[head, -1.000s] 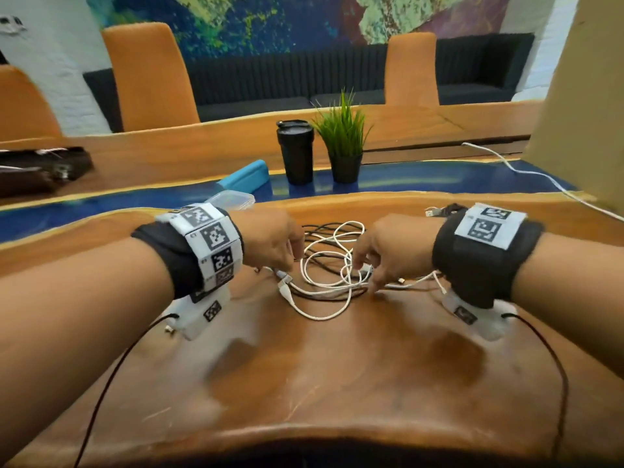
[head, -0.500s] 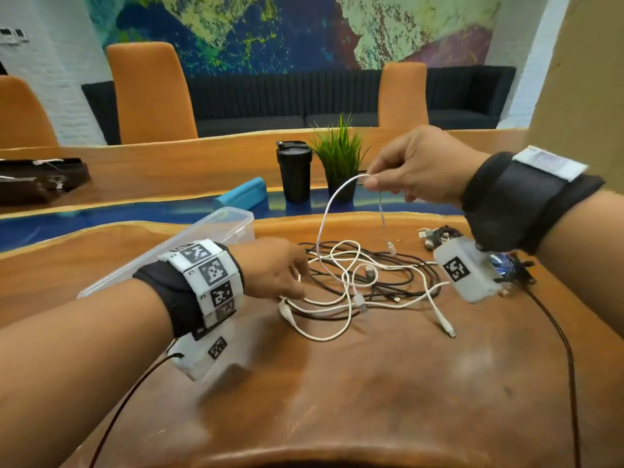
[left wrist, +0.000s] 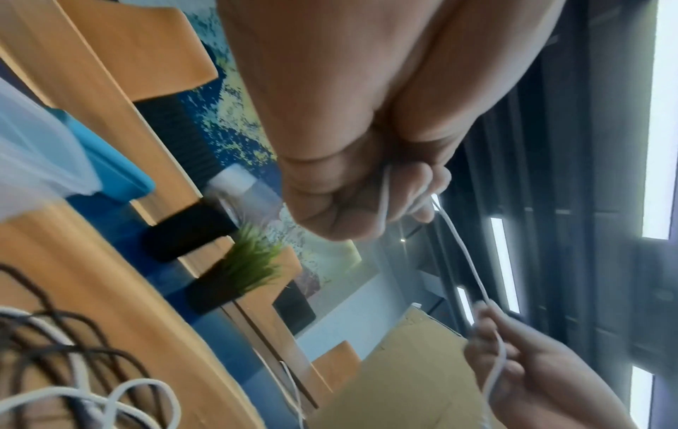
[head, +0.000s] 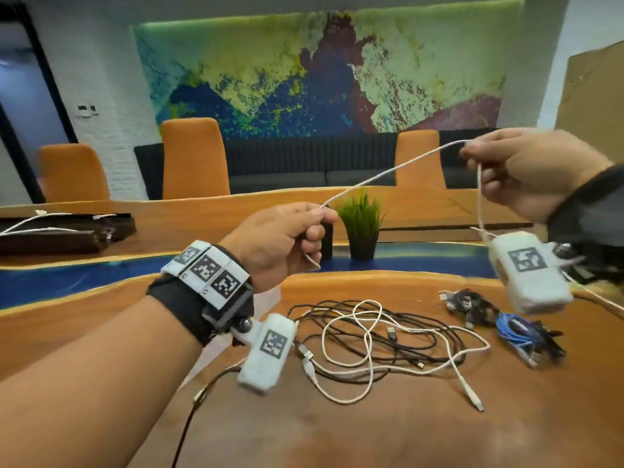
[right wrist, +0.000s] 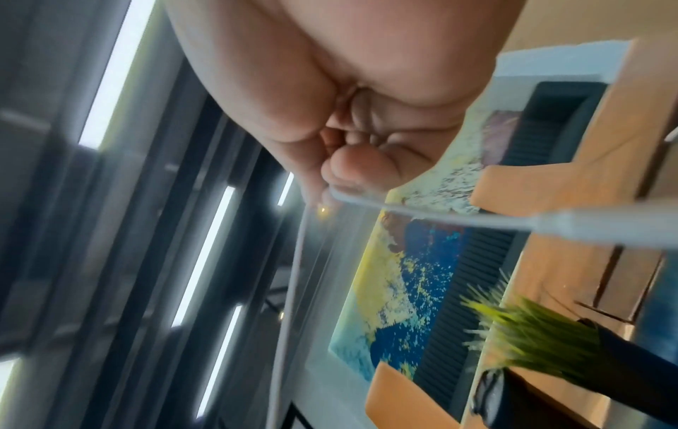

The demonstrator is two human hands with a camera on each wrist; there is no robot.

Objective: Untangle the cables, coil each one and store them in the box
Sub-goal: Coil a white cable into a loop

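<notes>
A white cable is stretched taut in the air between my two hands. My left hand grips one end in a fist, and a short tail hangs below the fingers. My right hand pinches the cable higher up at the right, and the rest hangs down past its wrist. In the right wrist view, the cable leaves my thumb and fingertip. A tangle of black and white cables lies on the wooden table below. The clear box shows at the left wrist view's left edge.
A bundle of blue and black cables lies right of the tangle. A potted grass plant and a black cup stand behind my hands. A blue lid lies by the box. Orange chairs line the far side.
Both hands rose from the tangle. The right hand pulled a white cable up and to the right, the left hand took hold of its other end, and it now hangs free of the pile.
</notes>
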